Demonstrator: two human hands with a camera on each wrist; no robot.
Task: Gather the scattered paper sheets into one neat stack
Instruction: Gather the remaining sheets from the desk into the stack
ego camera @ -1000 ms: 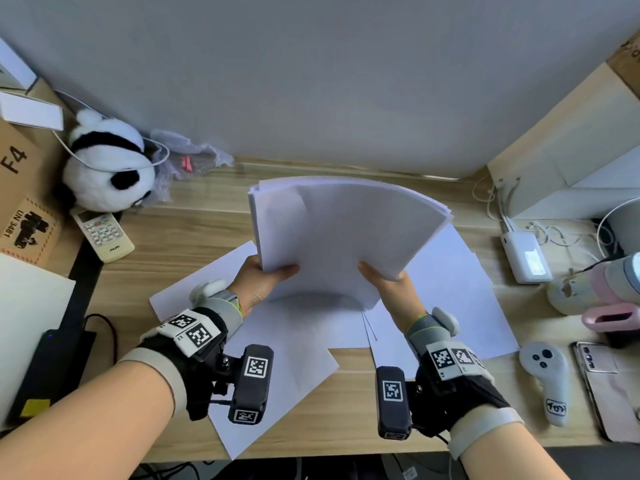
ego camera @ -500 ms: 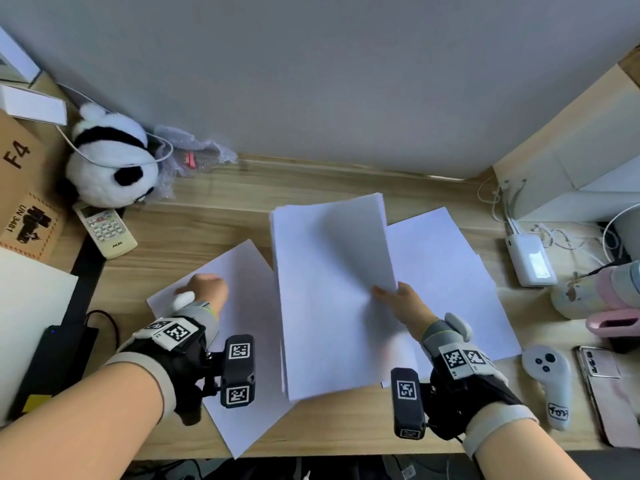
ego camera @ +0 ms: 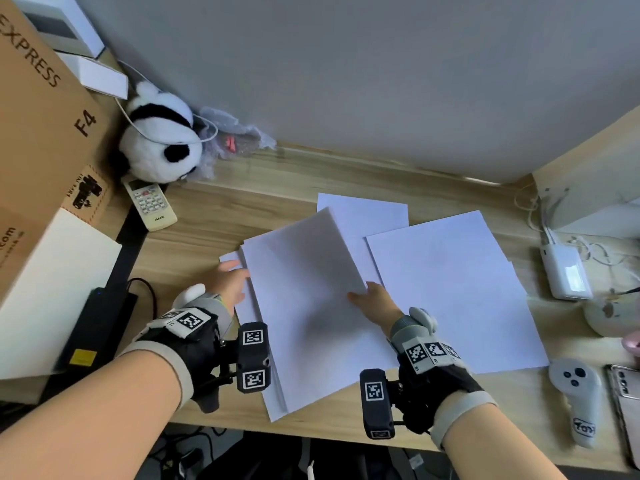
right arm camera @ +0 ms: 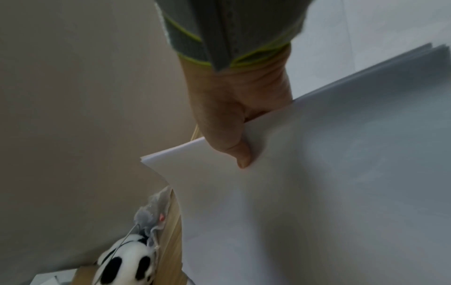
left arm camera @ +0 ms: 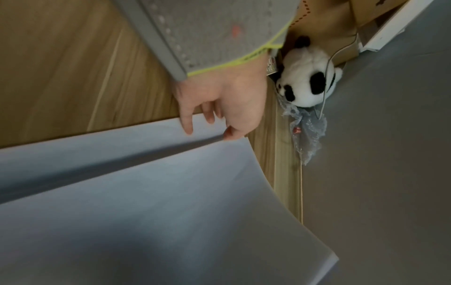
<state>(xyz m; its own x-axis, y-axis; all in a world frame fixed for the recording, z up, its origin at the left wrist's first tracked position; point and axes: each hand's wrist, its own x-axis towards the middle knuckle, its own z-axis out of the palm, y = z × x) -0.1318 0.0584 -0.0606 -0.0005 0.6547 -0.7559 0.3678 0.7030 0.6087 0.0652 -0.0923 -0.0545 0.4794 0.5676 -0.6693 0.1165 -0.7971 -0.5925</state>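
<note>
My right hand (ego camera: 367,296) pinches a thick white paper stack (ego camera: 304,299) at its right edge, thumb on top (right arm camera: 240,146), and the stack (right arm camera: 317,192) sags toward the desk. It lies partly over a loose sheet (ego camera: 230,259) at the left. On that sheet (left arm camera: 97,142) rest the fingertips of my left hand (ego camera: 232,277), by the stack's left edge (left arm camera: 171,202); the hand (left arm camera: 209,123) holds nothing. More loose sheets (ego camera: 450,289) lie flat to the right, and another sheet (ego camera: 367,211) peeks out behind the stack.
The wooden desk (ego camera: 242,195) ends at a grey wall. A plush panda (ego camera: 159,147), a remote (ego camera: 149,204) and a cardboard box (ego camera: 41,116) crowd the left. A white device (ego camera: 568,275), a controller (ego camera: 578,400) and a phone (ego camera: 627,403) sit on the right.
Both hands held the stack upright a second ago. My left hand let go and dropped to the left sheet; my right hand laid the stack down and carried it left over that sheet.
</note>
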